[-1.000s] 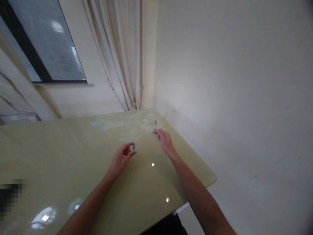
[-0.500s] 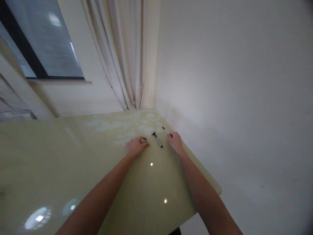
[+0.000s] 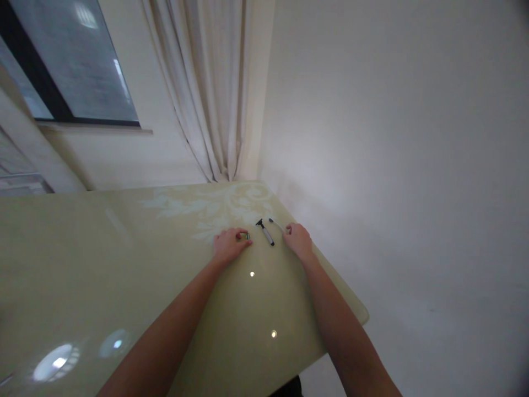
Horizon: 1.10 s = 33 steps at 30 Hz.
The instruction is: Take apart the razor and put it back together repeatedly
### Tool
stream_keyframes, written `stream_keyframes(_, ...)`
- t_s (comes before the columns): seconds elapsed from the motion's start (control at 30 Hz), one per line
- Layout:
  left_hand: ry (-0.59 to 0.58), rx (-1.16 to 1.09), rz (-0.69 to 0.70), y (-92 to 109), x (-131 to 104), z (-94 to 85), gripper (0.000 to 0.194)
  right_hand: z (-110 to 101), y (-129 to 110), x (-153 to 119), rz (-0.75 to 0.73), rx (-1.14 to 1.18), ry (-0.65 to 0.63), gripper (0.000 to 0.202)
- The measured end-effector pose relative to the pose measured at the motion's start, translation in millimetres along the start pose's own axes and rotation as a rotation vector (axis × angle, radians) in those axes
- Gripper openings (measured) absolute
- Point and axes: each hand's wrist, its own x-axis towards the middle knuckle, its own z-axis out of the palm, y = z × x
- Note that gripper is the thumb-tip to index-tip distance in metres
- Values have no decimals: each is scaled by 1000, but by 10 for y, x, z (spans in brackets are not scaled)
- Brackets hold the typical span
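My left hand [image 3: 230, 244] is closed in a pinch, thumb and forefinger at the two ends of a small green battery-like cylinder [image 3: 248, 236] that stands roughly upright. My right hand [image 3: 298, 240] is closed on the handle of a toothbrush [image 3: 278, 225], whose dark head points left and away from me. Between the hands a razor [image 3: 265, 232] with a black head and a grey handle lies on the table, touched by neither hand.
The glossy pale-green table [image 3: 223, 320] ends at a slanting right edge near the white wall [image 3: 372, 165]. Beige curtains [image 3: 215, 99] hang behind its far corner. A thin object [image 3: 6, 379] shows at the lower left. Lamp reflections shine on the tabletop.
The toothbrush's head has swung left, closer to the razor, as my right hand turned it. My left hand keeps its pinch, and the cylinder stands more upright. The view has shifted slightly.
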Motion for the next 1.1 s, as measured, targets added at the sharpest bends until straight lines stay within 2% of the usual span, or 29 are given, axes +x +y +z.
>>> stream_keyframes(0.13,-7,15,-12,7,16,-3,40,-8,46,-22,40,58,-16,19)
stream_keyframes(0.57,8,62,-30,38,41,39,40,158,22,-20,-5,121,70,20)
stream_keyframes(0.77,28,94,8,42,-5,47,48,204,21,-19,6,141,95,21)
stream_keyframes(1.1,17,125,32,11,-1,31,38,208,6,-26,22,147,91,20)
